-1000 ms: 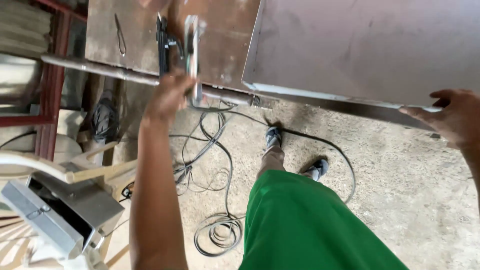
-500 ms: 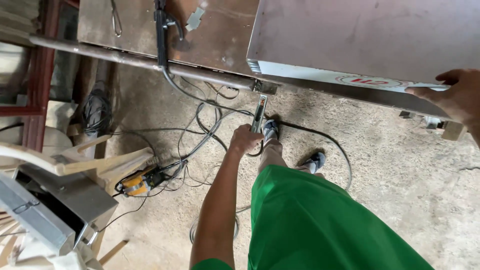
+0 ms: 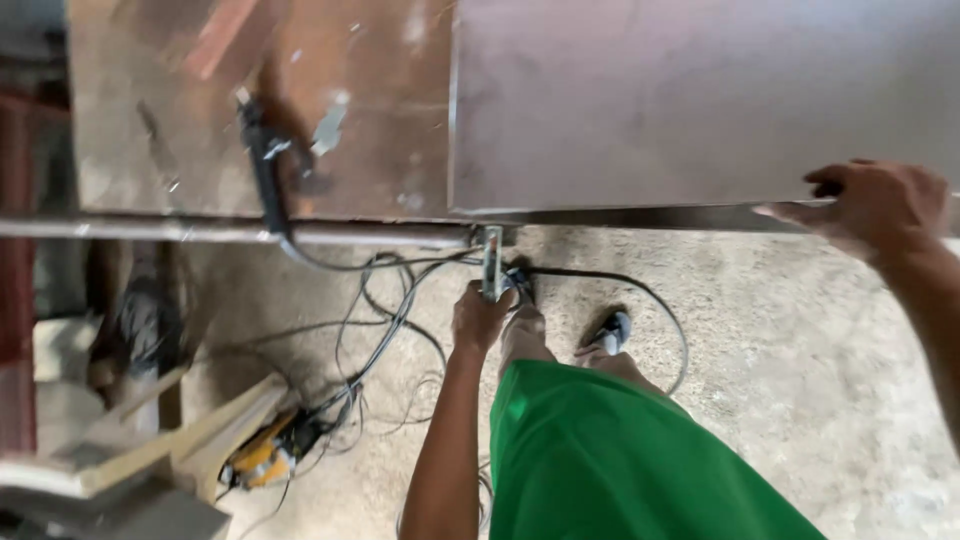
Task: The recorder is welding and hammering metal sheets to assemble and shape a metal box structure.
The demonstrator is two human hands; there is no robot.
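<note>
Sheet metal [image 3: 700, 100], a large grey panel, lies flat across the right part of the bench, its near edge overhanging the bench's front edge. The right hand [image 3: 880, 205] curls over that near edge toward the right end, fingers on top and thumb apparently under, so it is closed on the panel. It looks stiff, fairly heavy and thin-edged, likely sharp along the rim; a grip on the long edge with both hands well apart would suit it best. At the panel's left corner, a small metal clamp [image 3: 491, 262] hangs below the bench's front edge, and the left hand [image 3: 480, 315] is wrapped around its lower end. Left of the panel, a rusty brown plate [image 3: 380, 150] carries a black cable tool [image 3: 262, 165], and a steel pipe [image 3: 200, 230] runs along the front. Below, tangled cables [image 3: 390, 320] cross the concrete floor [image 3: 800, 380] toward a yellow power tool [image 3: 262, 460].
</note>
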